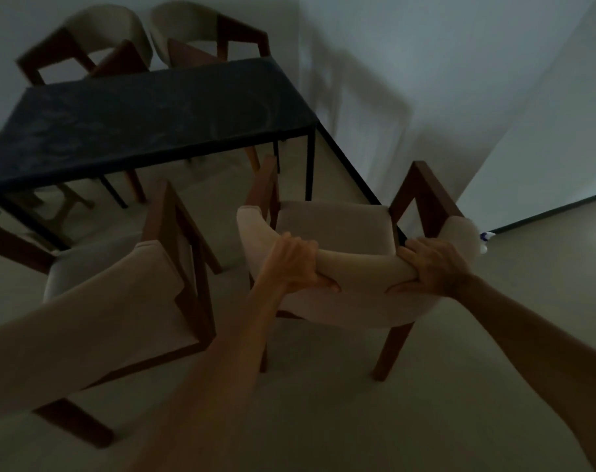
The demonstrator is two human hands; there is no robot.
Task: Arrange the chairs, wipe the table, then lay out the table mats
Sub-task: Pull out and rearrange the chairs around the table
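Gripping the chair (334, 229) by its curved backrest, left hand (295, 264) and right hand (433, 267) both closed tight. Seat faces 11 o'clock toward the table (146, 120); table's long axis runs 9 to 2. Left hand nearer it.

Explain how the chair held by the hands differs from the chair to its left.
The held chair has its backrest gripped by the left hand and right hand; the left chair is untouched. The held chair stands nearer the wall; the left chair faces the table. Both are beige with brown wood frames.
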